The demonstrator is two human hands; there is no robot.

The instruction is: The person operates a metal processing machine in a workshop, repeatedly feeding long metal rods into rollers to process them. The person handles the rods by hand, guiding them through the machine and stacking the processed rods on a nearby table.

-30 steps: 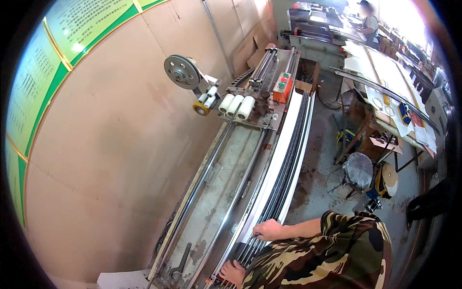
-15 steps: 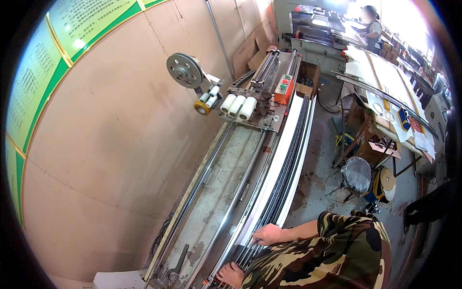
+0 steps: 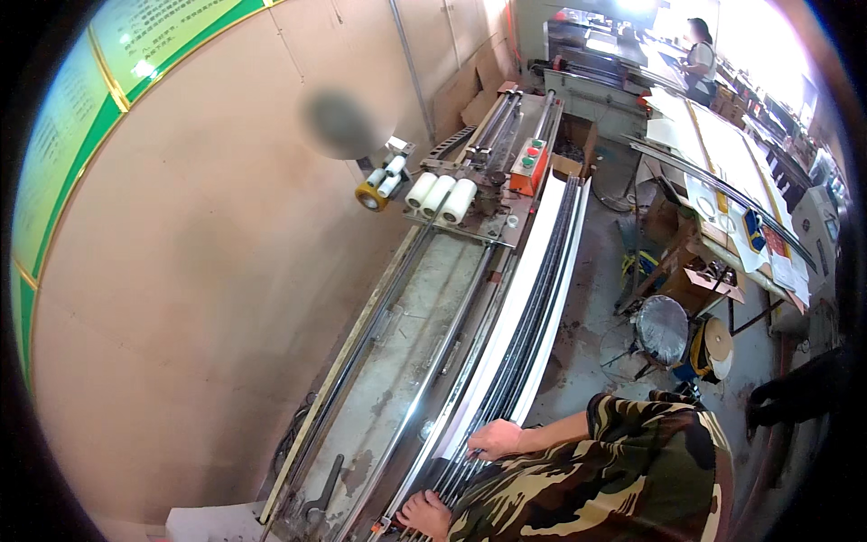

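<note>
Subject item: a bundle of long, narrow dark strips [image 3: 519, 348] lying lengthwise in a white channel [image 3: 520, 271] alongside the machine bed [image 3: 424, 307]. The strips run close together, near parallel, with a slight bow in this view; dark along most of their length, showing shiny grey streaks toward the near end. Far ends reach to just beside an orange control box [image 3: 528, 167]. Right hand [image 3: 495, 439]: fingers curled inward, at the strips near their near end. Left hand [image 3: 424, 513]: fingers bent, laid over the strips below it, closer to the lower edge. Whether either hand has a strip gripped cannot be determined at this scale. A dark wrench [image 3: 327, 488] lies on the bed.
</note>
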